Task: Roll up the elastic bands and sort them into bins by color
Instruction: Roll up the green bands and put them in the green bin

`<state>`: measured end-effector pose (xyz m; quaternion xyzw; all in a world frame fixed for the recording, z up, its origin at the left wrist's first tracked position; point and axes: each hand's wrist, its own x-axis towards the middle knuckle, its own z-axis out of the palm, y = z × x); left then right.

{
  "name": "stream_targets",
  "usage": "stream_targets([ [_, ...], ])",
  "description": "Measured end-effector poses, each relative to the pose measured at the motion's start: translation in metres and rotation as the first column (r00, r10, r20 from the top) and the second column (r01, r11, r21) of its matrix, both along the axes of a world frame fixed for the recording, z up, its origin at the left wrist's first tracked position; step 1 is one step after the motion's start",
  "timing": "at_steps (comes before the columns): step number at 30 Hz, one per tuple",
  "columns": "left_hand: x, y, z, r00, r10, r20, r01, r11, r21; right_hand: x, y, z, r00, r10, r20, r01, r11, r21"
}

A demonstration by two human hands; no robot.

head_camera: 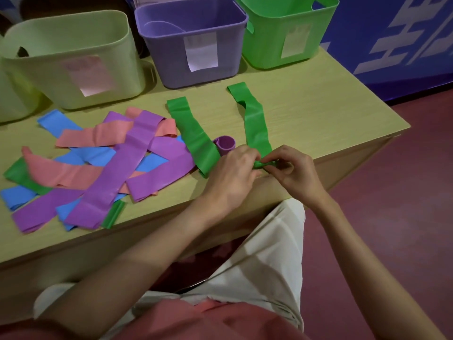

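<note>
One purple roll [224, 145] finished on the desk [318, 114]; both hands' grip pinches a green band [256, 123] (rolling just begun), pile [98, 165] unsorted.

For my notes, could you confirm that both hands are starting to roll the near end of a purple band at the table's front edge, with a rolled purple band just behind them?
Not quite: the band being rolled is green, not purple. The head view shows the left hand and right hand pinching its near end at the table's front edge, with the rolled purple band just behind.
</note>
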<state>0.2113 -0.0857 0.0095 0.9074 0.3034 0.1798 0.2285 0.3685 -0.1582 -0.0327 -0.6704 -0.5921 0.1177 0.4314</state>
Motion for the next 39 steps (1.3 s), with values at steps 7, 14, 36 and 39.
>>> stream_targets([
  [7, 0.004, 0.003, -0.018, 0.993, 0.028, 0.113, -0.017, 0.995, -0.094, -0.001, -0.005, -0.001, 1.0, 0.003, -0.008, -0.003, 1.0, 0.018],
  [14, 0.002, 0.0, -0.027, 0.984, 0.047, 0.171, -0.042, 0.999, -0.032, 0.004, -0.014, -0.002, 0.994, -0.047, 0.097, 0.044, 0.998, 0.033],
  [36, 0.003, -0.003, -0.036, 0.993, -0.018, 0.113, -0.005, 0.981, 0.195, 0.003, -0.014, -0.002, 0.996, -0.048, 0.074, 0.054, 0.995, -0.082],
  [39, 0.003, -0.003, -0.039, 0.997, -0.061, 0.057, 0.041, 0.953, 0.302, 0.001, -0.013, 0.0, 0.994, -0.078, 0.074, 0.085, 0.992, -0.089],
])
